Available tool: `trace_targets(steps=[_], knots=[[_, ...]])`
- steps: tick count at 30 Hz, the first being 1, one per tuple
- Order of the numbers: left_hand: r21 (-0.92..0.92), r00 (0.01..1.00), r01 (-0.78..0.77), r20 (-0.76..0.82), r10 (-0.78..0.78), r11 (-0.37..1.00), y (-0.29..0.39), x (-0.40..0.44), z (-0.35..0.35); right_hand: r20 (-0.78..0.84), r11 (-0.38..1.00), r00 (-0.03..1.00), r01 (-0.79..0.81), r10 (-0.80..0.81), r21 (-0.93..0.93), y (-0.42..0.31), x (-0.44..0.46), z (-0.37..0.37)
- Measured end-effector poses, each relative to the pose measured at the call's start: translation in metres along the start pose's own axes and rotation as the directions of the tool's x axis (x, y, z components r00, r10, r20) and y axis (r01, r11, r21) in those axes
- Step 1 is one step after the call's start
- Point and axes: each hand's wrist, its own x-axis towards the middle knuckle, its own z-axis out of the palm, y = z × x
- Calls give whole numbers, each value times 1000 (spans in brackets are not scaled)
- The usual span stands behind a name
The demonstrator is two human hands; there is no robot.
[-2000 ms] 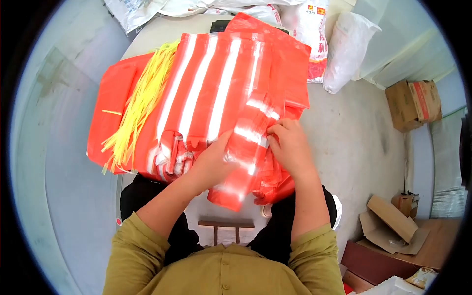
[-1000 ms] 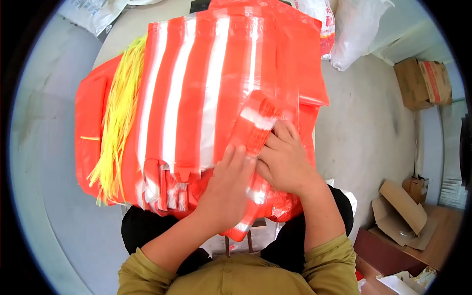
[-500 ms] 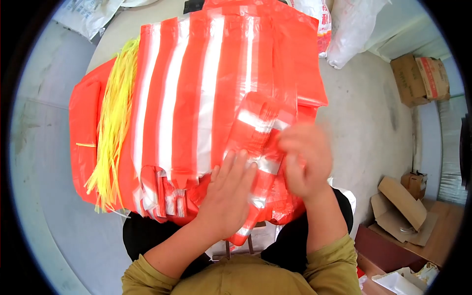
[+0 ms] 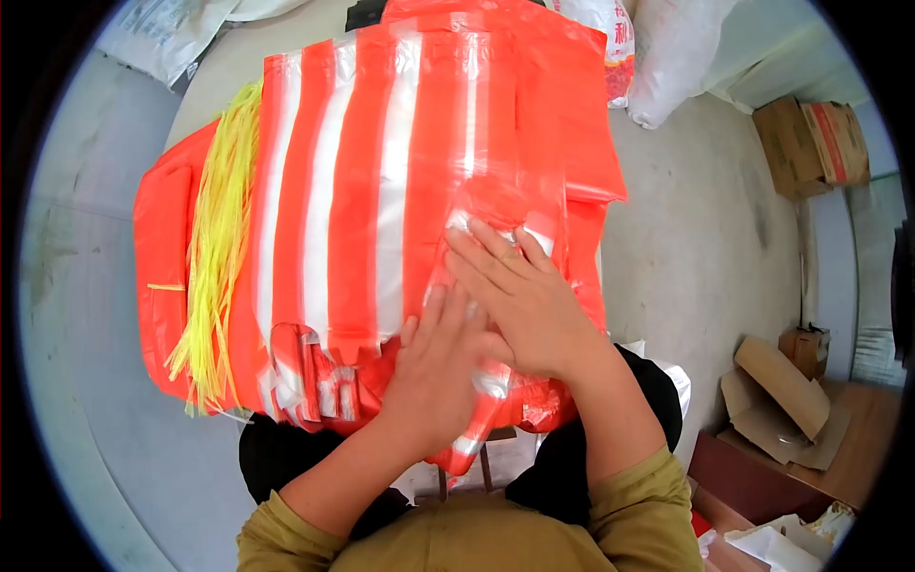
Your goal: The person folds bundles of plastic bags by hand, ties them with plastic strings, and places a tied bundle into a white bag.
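A stack of red plastic bags with white stripes [image 4: 367,191] lies before me. On its near right part rests a narrow folded striped bundle [image 4: 491,202]. My right hand [image 4: 519,300] lies flat on the bundle with its fingers spread. Just below and left of it, my left hand [image 4: 438,372] presses flat on the bundle's lower part, fingers stretched out; the two hands touch or overlap near the thumb. Yellow strands [image 4: 221,248] hang in a bunch along the stack's left side, over more red plastic [image 4: 162,276].
White sacks [image 4: 672,57] stand behind the stack at the right. A cardboard box [image 4: 810,148] is at the far right, with an opened carton [image 4: 786,400] lower down. Another sack [image 4: 167,38] lies at the upper left. My legs are below the stack.
The view shifted closer over the stack. My right hand gripped the bundle's edge, lifted off it in a blur, and now lies flat on it. My left hand stays pressed on the bundle.
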Motion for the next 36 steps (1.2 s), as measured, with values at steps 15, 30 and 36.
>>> trace_targets(steps=[15, 30, 36], knots=[[48, 1000, -13, -4, 13, 999, 0, -3, 3, -468, 865, 731, -458, 497, 203, 20, -7, -13], [47, 998, -45, -39, 47, 998, 4, -3, 0, -177, 548, 641, -442, 747, 711, 39, -9, 0], [64, 996, -79, -24, 80, 995, 3, -2, 0, -200, 537, 671, -342, 714, 771, 45, -13, -7]])
